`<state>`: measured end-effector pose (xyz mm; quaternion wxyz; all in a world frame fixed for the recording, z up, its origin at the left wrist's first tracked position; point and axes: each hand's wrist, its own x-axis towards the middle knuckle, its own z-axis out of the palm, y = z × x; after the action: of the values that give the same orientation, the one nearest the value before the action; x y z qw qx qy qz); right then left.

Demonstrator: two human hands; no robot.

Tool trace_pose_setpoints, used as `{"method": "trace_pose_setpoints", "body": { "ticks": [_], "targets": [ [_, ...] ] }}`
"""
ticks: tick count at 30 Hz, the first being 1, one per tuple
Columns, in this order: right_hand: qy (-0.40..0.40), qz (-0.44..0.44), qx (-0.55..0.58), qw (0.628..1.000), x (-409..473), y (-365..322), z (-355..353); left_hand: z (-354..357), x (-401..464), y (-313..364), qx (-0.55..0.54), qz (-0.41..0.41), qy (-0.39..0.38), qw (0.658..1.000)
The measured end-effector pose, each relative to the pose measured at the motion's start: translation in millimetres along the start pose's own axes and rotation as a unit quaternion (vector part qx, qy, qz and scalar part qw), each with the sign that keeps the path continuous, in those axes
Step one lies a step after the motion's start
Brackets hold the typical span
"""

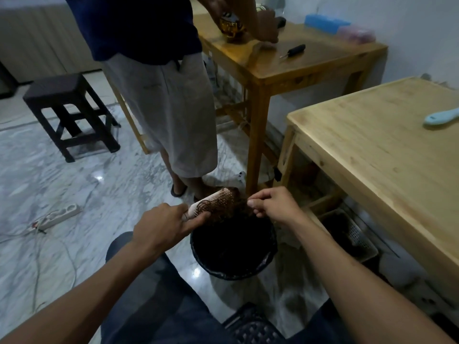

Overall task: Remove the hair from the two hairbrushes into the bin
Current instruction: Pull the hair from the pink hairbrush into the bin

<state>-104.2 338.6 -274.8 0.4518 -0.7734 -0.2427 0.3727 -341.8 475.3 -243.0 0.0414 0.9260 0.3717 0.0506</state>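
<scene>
My left hand [162, 225] grips the handle of a pale pink hairbrush [216, 200], held bristles up over the far rim of a black bin [198, 247] on the floor. Brown hair [234, 207] is tangled in the bristles and trails off the brush's right side. My right hand [274, 206] pinches that clump of hair just right of the brush head, above the bin. A second, light blue hairbrush [439, 117] lies on the light wooden table [372, 150] at the right.
Another person [164, 100] stands just beyond the bin, hands at a tall brown table [285, 68]. A dark stool [67, 112] and a white power strip [58, 216] with cables are on the marble floor at the left. A crate [352, 234] sits under the light table.
</scene>
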Motion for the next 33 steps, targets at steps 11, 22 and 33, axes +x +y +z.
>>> {"method": "trace_pose_setpoints", "body": {
  "ticks": [11, 22, 33],
  "targets": [
    [0.094, 0.071, -0.014, 0.993, 10, 7, -18, 17, 10, -7, 0.013, -0.001, 0.002, 1.0],
    [0.031, 0.072, -0.089, 0.993, 14, 1, -4, 19, 11, -15, -0.004, -0.017, -0.003, 1.0],
    [-0.036, 0.01, 0.039, 0.999, 7, -1, 22, 19, 22, -5, -0.01, 0.013, 0.004, 1.0]
  ]
}}
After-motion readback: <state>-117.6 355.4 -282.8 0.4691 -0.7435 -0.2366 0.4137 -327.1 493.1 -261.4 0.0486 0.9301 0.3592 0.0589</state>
